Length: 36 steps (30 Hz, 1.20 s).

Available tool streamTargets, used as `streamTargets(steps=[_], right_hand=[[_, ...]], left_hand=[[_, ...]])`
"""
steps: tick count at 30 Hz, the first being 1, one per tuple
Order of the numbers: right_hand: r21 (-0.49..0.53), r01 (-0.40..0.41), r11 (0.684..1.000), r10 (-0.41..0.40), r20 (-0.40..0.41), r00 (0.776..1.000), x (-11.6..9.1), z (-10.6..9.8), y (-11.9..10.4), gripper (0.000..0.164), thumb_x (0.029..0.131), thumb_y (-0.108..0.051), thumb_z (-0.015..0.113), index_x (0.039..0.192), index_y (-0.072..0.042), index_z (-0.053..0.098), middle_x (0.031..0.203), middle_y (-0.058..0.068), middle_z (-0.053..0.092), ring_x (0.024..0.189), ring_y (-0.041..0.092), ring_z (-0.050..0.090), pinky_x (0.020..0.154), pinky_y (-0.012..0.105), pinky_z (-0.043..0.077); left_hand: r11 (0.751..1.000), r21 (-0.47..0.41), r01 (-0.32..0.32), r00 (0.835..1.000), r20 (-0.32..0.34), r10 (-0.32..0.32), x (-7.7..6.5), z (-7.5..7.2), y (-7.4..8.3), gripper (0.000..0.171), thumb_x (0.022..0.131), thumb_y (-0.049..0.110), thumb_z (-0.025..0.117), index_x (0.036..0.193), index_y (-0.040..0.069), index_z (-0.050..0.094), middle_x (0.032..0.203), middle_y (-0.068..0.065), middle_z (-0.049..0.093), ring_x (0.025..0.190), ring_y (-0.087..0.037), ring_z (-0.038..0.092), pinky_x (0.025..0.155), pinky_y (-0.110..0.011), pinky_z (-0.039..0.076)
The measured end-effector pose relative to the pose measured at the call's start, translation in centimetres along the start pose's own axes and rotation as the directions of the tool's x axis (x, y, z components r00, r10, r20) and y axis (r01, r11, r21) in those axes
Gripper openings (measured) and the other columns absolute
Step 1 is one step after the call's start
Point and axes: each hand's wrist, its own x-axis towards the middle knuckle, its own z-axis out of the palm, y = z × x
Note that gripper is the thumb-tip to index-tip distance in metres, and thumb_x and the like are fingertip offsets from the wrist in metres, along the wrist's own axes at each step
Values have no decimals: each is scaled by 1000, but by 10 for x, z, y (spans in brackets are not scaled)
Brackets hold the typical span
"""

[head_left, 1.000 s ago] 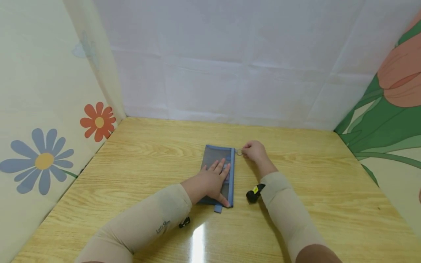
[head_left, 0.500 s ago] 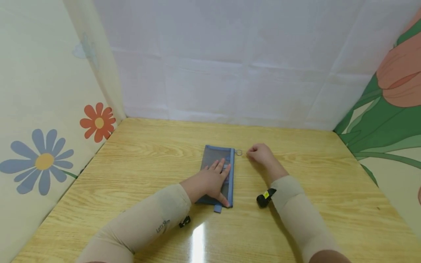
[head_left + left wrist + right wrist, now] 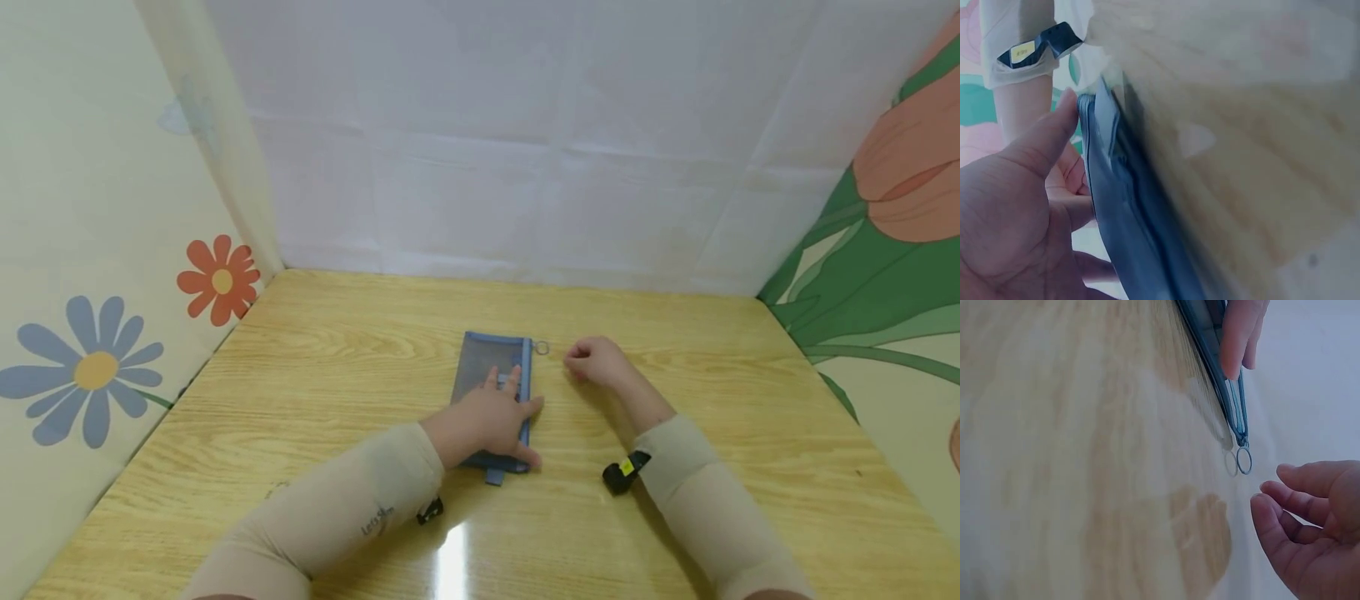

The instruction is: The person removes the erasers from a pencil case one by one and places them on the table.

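In the head view, we see a blue mesh pouch lying on the wood-grained worktop, just below the centre of the frame. The left hand rests over its lower part with the fingers spread and fairly straight, the thumb and one finger reaching past the pouch's right-hand edge; we see no grip. A lighter blue zip strip runs down that edge. At its top, a thin ring lies on the bare wood, and a small blue tab sticks out from the pouch's bottom edge.

Right of centre, near the ring but apart from it, we find the right hand with its fingers loosely curled, holding nothing. The right wrist view gives us the same gap, the ring sitting up and left of the fingertips.

Beige sleeves cover both forearms, and a black device with a yellow label sits at the right cuff. Behind the worktop, we see a creased white sheet across the top of the frame, a red flower and a blue flower at the left, and a large pink tulip at the upper right.
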Motion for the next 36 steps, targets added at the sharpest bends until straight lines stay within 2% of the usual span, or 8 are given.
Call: streamTargets(steps=[3, 7, 11, 15, 21, 25, 30, 36], right_hand=[[11, 21, 1000, -21, 8, 1000, -2, 0, 1, 14, 88, -15, 59, 89, -2, 65, 73, 3, 60, 68, 14, 54, 63, 26, 45], [24, 2, 1000, -2, 28, 1000, -3, 0, 1, 15, 89, -16, 58, 92, -4, 65, 76, 4, 61, 70, 14, 55, 64, 26, 46], [44, -8, 999, 7, 37, 999, -4, -1, 1, 15, 89, -17, 58, 93, -3, 64, 80, 5, 62, 72, 14, 56, 65, 26, 47], [69, -3, 998, 0, 41, 999, -6, 0, 1, 15, 88, -15, 58, 92, -2, 64, 81, 5, 62, 71, 14, 57, 66, 26, 48], [90, 14, 996, -18, 45, 999, -5, 1, 2, 16, 88, -14, 58, 92, 0, 64, 79, 6, 62, 70, 13, 57, 65, 27, 49], [89, -9, 996, 4, 55, 998, -6, 2, 1, 17, 89, -17, 57, 92, -1, 64, 79, 6, 62, 71, 15, 58, 66, 28, 48], [102, -33, 994, 27, 58, 998, -6, 2, 1, 20, 91, -18, 55, 92, 0, 63, 80, 7, 61, 74, 17, 59, 69, 29, 49], [144, -39, 989, 31, 59, 998, -6, 2, 3, 21, 91, -17, 55, 94, 3, 63, 81, 9, 61, 74, 17, 59, 69, 30, 50]], left_hand=[[999, -9, 32, 999, 10, -32, 0, 0, 4, 94, 64, 81, 45, 144, 36, 23, 151, -17, 0, 131, -51, 10, 100, -56, 29], [998, -38, 54, 999, 8, -53, 2, 0, 4, 91, 67, 78, 47, 143, 33, 28, 152, -16, 0, 130, -52, 12, 96, -57, 34], [995, -80, 60, 998, -23, -62, 5, 2, 2, 87, 69, 75, 49, 142, 30, 34, 152, -17, 3, 129, -52, 16, 91, -58, 38], [991, -122, 56, 996, -57, -63, 10, 5, -2, 86, 74, 71, 51, 143, 25, 31, 151, -20, 6, 127, -52, 21, 95, -57, 35], [976, -213, 49, 995, -74, -66, 14, 4, -5, 75, 85, 53, 54, 145, 20, 25, 149, -24, 10, 126, -51, 26, 98, -55, 33], [967, -249, 51, 996, -61, -69, 16, 2, -7, 61, 91, 42, 46, 145, 21, 27, 149, -24, 11, 127, -50, 26, 100, -54, 31], [972, -232, 38, 995, -84, -59, 17, 0, -8, 46, 97, 33, 36, 141, 21, 38, 148, -24, 17, 126, -43, 33, 100, -50, 34], [986, -164, 21, 989, -141, -45, 14, -5, -6, 40, 96, 29, 38, 126, 9, 55, 141, -25, 32, 122, -34, 43, 89, -40, 47]])
